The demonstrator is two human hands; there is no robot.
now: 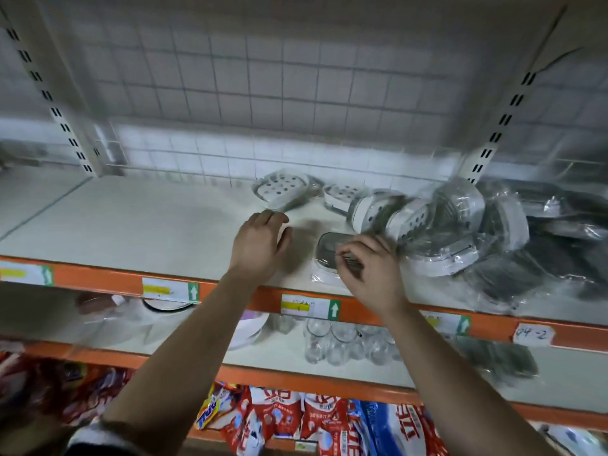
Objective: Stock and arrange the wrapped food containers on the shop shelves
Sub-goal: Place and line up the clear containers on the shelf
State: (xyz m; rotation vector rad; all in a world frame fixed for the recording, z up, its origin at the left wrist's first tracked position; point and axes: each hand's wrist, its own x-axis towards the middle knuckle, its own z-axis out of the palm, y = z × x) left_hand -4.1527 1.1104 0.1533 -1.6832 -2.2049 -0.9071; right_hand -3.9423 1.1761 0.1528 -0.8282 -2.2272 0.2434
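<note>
A white shop shelf [131,225] with an orange front edge carrying price labels [171,289], backed by a wire grid [263,77]. On the shelf below stand clear glass cups [345,343] and a white bowl [250,327]. Lower down hang red and blue snack bags [296,419].

Both forearms reach up across the lower shelves and cover part of the orange edge. The whole view is motion-blurred. Dark wrapped goods [559,258] at the far right are too smeared to identify.

A heap of wrapped containers [427,225], white with holed lids and clear film, lies tumbled on the right half of the top shelf. Two more [281,187] sit near the back, by the grid. What is inside them cannot be made out.

The right hand [368,274] has its fingers curled, pinching the film of a grey container [329,245] that lies near the shelf's front, just beside the heap. The left hand [260,245] rests knuckles-up on the shelf to its left, fingers bent. Something pale may show under the fingertips, but whether the hand holds anything cannot be told.
</note>
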